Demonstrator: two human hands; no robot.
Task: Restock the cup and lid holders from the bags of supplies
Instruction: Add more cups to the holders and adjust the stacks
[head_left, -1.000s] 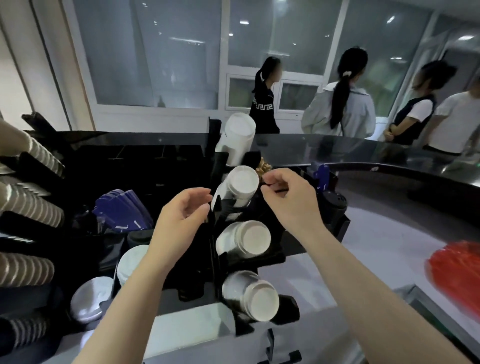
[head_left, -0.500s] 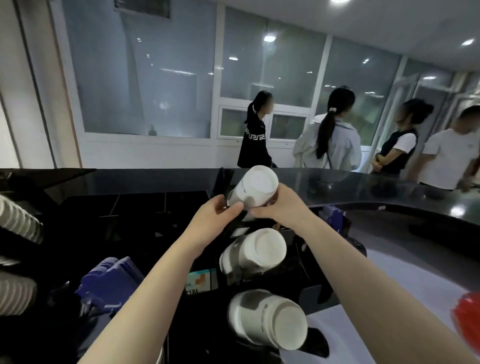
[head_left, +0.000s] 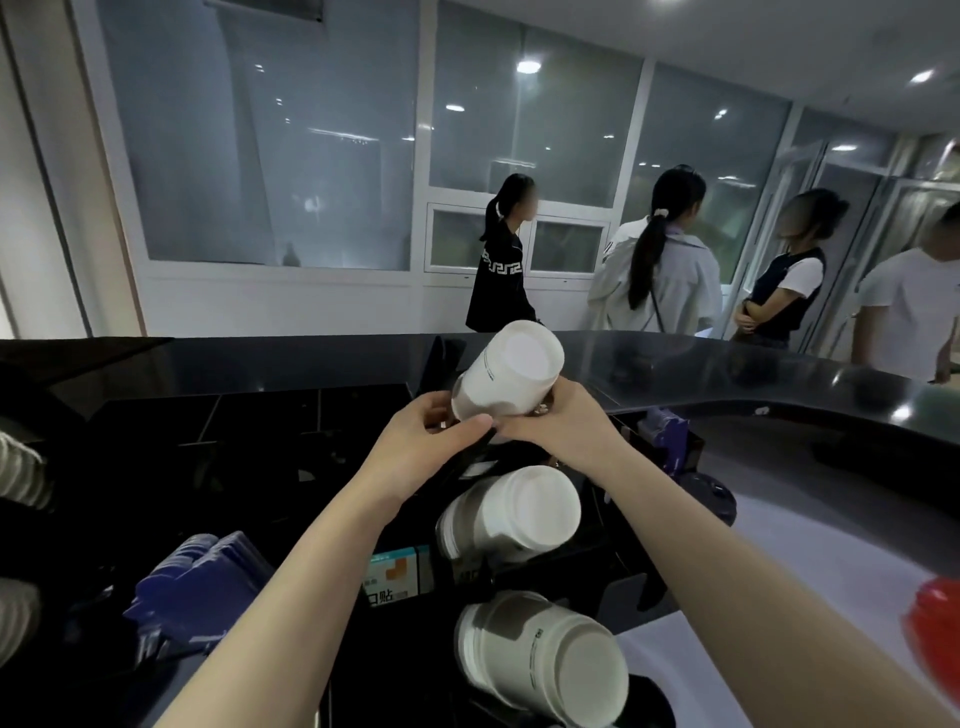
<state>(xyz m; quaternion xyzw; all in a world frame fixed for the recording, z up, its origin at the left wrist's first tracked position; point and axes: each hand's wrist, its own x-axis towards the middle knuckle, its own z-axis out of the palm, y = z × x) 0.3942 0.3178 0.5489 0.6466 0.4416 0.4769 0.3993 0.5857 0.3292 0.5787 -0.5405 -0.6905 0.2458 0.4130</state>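
A black cup holder stands on the counter with white paper cup stacks poking out bottom-first. The top cup stack tilts up and toward me. My left hand grips its lower left side with curled fingers. My right hand grips its lower right side, and the fingertips of both hands nearly meet beneath it. A second stack sits in the slot below, and a third stack lower still.
Blue sleeves lie at lower left, ribbed cup stacks at the far left edge. A red object shows at the right edge. A raised black counter ledge runs behind the holder; several people stand beyond it.
Both hands rose from the middle slots to the top cup stack and closed around its base. The camera tilted up, so the lower stacks slid down the frame.
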